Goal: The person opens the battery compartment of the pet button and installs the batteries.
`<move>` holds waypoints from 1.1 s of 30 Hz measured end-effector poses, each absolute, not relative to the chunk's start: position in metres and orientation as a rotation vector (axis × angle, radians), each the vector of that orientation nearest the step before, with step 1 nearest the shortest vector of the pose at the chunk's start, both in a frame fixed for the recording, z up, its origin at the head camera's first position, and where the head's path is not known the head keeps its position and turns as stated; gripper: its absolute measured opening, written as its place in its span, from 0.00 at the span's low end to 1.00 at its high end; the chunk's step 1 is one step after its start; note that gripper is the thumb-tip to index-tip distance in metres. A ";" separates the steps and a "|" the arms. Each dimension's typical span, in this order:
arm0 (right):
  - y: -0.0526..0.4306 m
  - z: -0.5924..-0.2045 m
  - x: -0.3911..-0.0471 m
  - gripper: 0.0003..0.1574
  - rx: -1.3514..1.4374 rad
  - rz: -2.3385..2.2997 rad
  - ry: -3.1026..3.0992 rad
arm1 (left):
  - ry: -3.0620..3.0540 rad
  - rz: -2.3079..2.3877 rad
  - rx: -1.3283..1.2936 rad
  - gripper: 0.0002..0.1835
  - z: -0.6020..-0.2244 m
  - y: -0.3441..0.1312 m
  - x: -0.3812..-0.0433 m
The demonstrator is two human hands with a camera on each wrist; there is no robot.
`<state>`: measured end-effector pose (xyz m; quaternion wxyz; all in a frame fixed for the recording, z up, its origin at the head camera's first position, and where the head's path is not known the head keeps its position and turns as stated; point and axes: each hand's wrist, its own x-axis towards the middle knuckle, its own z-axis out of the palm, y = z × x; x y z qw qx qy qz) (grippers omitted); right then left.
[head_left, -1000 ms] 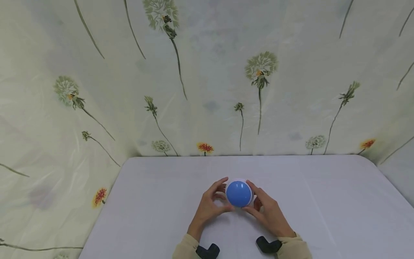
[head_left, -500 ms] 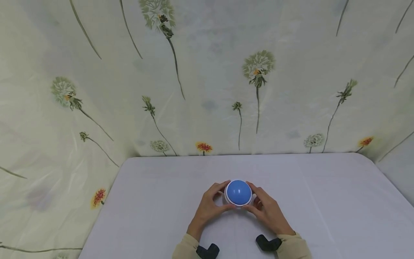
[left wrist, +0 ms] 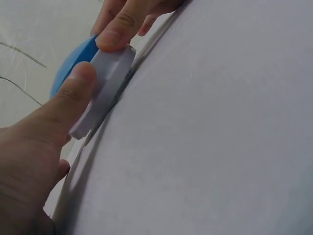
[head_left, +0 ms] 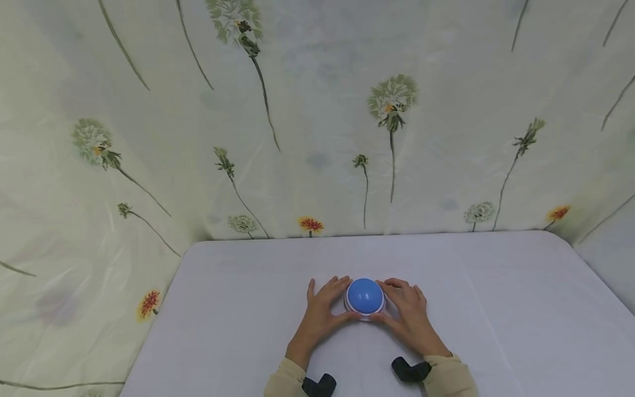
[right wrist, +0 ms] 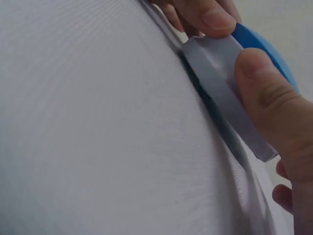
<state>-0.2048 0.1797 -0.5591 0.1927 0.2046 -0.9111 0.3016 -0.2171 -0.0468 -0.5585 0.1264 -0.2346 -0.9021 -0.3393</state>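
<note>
A round push button with a blue domed top (head_left: 365, 295) and a whitish base (left wrist: 108, 73) is at the middle of the white table. My left hand (head_left: 319, 317) holds its left side, thumb at the near edge and fingers at the far side. From the right, my right hand (head_left: 410, 320) holds it the same way. Both thumbs press the base's near side; the right thumb (right wrist: 261, 81) shows close up in the right wrist view. A thin dark band lies under the base there; whether it touches the cloth I cannot tell. The remaining fingers of both hands are spread outward.
The table (head_left: 238, 309) has a white cloth with faint creases. Behind it hangs a pale curtain (head_left: 317, 110) printed with dandelions. Black wrist mounts (head_left: 319, 385) sit at both beige cuffs (head_left: 285, 380).
The fingers of both hands that were tucked by the button have spread outward. The button has tilted slightly, its dome still facing up. The head view has shifted a little.
</note>
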 end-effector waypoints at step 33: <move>0.181 -0.563 -0.205 0.45 0.580 0.966 -2.729 | -2.701 -1.009 -0.503 0.36 -0.561 -0.051 -0.210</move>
